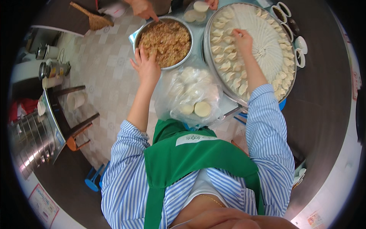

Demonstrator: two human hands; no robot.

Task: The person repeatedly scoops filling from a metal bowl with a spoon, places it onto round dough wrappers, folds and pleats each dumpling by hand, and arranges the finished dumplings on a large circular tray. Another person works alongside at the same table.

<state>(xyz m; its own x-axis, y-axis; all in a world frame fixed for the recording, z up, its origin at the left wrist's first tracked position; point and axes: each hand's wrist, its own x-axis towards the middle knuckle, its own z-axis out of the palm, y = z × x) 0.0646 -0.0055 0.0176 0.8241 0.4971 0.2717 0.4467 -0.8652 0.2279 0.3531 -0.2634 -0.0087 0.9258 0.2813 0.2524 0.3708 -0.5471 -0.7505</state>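
My left hand (148,68) is at the near left rim of a round metal bowl (187,58), fingers spread. Minced filling (167,43) fills the bowl. My right hand (244,43) reaches over a large round steamer tray (263,51), its fingertips pinching a pleated dumpling (229,31) at the tray's left side. Rows of dumplings line the tray's left and right sides on a white woven mat. Between bowl and tray, nearer my green apron (197,157), lies a clear plastic bag (197,86) of round dough wrappers (202,109).
Across from me, another person's hand (144,10) holds a utensil in the filling. That person's other hand (212,4) is by a second bag of wrappers (197,13). White cups (300,57) stand right of the tray. Stools (93,181) and a broom (97,21) are at left.
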